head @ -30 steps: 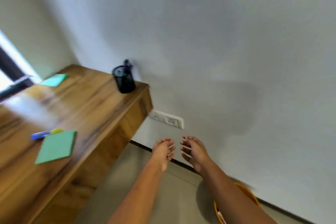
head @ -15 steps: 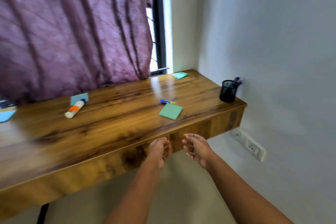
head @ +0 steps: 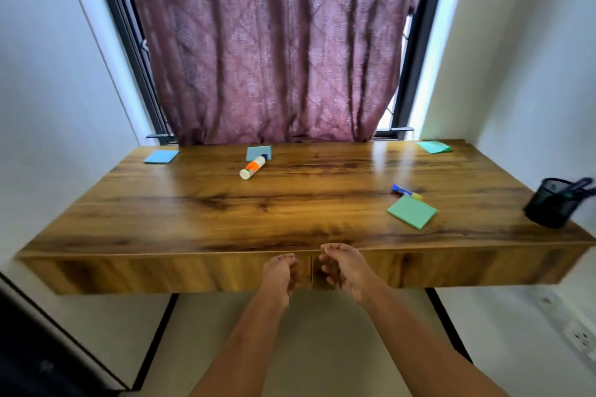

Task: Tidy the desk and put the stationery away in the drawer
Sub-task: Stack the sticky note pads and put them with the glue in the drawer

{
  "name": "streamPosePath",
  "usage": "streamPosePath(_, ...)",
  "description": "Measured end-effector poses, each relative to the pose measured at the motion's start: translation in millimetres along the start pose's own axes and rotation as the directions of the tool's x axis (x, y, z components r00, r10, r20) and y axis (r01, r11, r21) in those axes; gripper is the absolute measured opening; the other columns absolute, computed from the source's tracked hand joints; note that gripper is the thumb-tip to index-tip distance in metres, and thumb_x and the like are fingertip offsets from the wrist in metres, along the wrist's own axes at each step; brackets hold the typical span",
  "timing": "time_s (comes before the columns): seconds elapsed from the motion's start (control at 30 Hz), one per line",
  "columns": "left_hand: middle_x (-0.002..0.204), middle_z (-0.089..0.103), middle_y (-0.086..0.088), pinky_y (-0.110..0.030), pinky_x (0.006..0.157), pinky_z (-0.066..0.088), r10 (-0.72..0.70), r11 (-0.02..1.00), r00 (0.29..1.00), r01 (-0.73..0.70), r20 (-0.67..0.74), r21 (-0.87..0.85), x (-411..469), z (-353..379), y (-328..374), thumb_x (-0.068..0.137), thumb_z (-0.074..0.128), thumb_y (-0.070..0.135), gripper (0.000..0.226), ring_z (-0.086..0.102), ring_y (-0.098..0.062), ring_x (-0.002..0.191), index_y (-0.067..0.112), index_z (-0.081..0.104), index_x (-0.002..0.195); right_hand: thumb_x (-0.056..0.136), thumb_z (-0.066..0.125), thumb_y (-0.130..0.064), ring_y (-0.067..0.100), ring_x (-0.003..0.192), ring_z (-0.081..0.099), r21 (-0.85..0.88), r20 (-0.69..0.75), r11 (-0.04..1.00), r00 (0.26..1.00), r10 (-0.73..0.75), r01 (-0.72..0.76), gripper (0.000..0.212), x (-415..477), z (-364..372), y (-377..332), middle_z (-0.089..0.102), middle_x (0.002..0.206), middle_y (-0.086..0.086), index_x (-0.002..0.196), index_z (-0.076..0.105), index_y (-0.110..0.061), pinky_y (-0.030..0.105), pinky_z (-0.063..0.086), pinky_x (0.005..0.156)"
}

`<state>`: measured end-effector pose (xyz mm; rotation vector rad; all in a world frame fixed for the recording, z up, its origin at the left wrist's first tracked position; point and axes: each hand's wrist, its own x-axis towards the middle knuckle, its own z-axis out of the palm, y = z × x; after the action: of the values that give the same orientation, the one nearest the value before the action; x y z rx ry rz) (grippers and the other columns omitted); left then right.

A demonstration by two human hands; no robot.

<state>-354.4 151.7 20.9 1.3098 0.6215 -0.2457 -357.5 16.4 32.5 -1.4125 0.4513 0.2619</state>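
I am looking squarely at a wooden surface [head: 290,203] set under a window hung with a purple curtain [head: 271,42]. Half a second ago it ran slantwise across my view, and a second ago I mostly faced the wall to its right.

Both bare forearms reach forward as before. The left hand [head: 280,271] and right hand [head: 346,267] are now in front of the drawer front [head: 193,271], one on each side of its middle seam. Their fingers are loosely curled, slightly apart, and hold nothing. The blur keeps me from saying whether any fingertip touches the wood. The drawer looks closed.

The stationery lies where it lay earlier:
- **Far left:** a blue note pad [head: 161,157].
- **Far middle:** a second blue pad [head: 258,152], with the far end of a white and orange glue stick [head: 252,167] touching it.
- **Far right corner:** a green pad [head: 433,147].
- **Nearer, on the right:** a larger green pad [head: 412,212], with a blue and yellow pen [head: 406,192] just beyond it.
- **Right edge:** a black mesh pen pot [head: 550,203] with pens in it.

A wall socket [head: 580,337] shows low on the right.
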Motion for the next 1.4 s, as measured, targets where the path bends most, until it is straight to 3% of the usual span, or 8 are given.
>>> streamPosePath(0.3,0.099,0.062,-0.004,-0.026,0.068,0.044,0.275,0.934,0.961,-0.258,-0.037,0.246,78,-33,58,0.093,0.053,0.011,0.009,0.056,-0.015,0.084,0.016,0.06,0.096,0.098,0.049,-0.02,0.015,0.08,0.06,-0.077,-0.025,0.997,1.0,0.012,-0.014,0.015,75,71,-25,0.066,0.094,0.002,0.099,0.063,-0.02,0.03,0.046,0.07)
streamPosePath(0.67,0.132,0.046,0.01,-0.035,0.101,0.034,0.544,0.069,0.718,-0.553,0.434,0.83,187,-49,66,0.095,0.046,0.036,0.029,0.04,-0.013,0.125,0.029,0.05,0.123,0.099,0.048,-0.016,0.013,0.066,0.064,0.011,0.016,0.994,0.994,0.109,-0.109,0.017,152,85,-29,0.064,0.081,0.006,0.104,0.061,-0.006,0.025,0.056,0.064)
streamPosePath(0.73,0.135,0.043,0.01,-0.036,0.103,0.031,0.545,-0.027,0.679,-0.571,0.491,0.82,194,-44,65,0.097,0.041,0.038,0.032,0.037,-0.014,0.128,0.03,0.047,0.127,0.098,0.048,-0.023,0.013,0.078,0.069,-0.045,0.356,0.956,0.889,0.288,-0.291,0.026,143,71,-32,0.069,0.095,0.005,0.114,0.062,-0.009,0.029,0.058,0.069)
streamPosePath(0.8,0.138,0.042,0.009,-0.037,0.105,0.029,0.527,-0.069,0.657,-0.599,0.539,0.798,199,-38,67,0.098,0.039,0.037,0.034,0.035,-0.014,0.13,0.028,0.046,0.13,0.096,0.046,-0.032,0.018,0.107,0.062,-0.367,0.615,0.857,0.597,0.515,-0.362,0.029,137,64,-26,0.062,0.122,0.001,0.119,0.06,-0.021,0.037,0.055,0.084)
streamPosePath(0.9,0.138,0.043,0.01,-0.037,0.107,0.027,0.51,-0.081,0.635,-0.636,0.58,0.768,204,-37,70,0.097,0.042,0.037,0.036,0.033,-0.014,0.132,0.026,0.048,0.13,0.098,0.043,-0.029,0.02,0.132,0.036,-0.697,0.528,0.654,0.408,0.745,-0.294,0.026,139,81,8,0.041,0.143,0.002,0.12,0.056,-0.029,0.049,0.031,0.109)
streamPosePath(1.03,0.145,0.039,0.01,-0.036,0.111,0.027,0.43,-0.176,0.562,-0.715,0.706,0.676,201,-57,65,0.095,0.04,0.047,0.046,0.03,-0.013,0.136,0.029,0.044,0.137,0.099,0.046,-0.024,0.015,0.106,0.046,-0.643,0.321,0.614,0.567,0.759,-0.458,0.026,142,100,66,0.049,0.12,-0.001,0.125,0.049,-0.024,0.039,0.036,0.098)
streamPosePath(1.17,0.155,0.023,0.011,-0.038,0.116,0.013,0.329,-0.329,0.565,-0.682,0.757,0.653,188,-87,63,0.085,0.022,0.07,0.07,0.017,-0.012,0.144,0.036,0.025,0.146,0.094,0.049,-0.019,0.013,0.069,0.053,-0.082,0.033,0.768,0.768,0.64,-0.636,0.012,146,86,117,0.056,0.079,-0.001,0.083,0.053,-0.018,0.034,0.043,0.07)
streamPosePath(1.4,0.16,0.006,0.006,-0.047,0.119,0.009,0.241,-0.506,0.596,-0.596,0.766,0.623,182,-104,58,0.073,0.016,0.086,0.092,0.006,-0.017,0.147,0.036,0.001,0.15,0.086,0.035,0.009,0.018,0.072,0.045,0.617,-0.054,0.685,0.847,0.529,-0.388,0.027,152,119,131,0.045,0.077,0.009,0.074,0.045,-0.013,0.044,0.04,0.089)
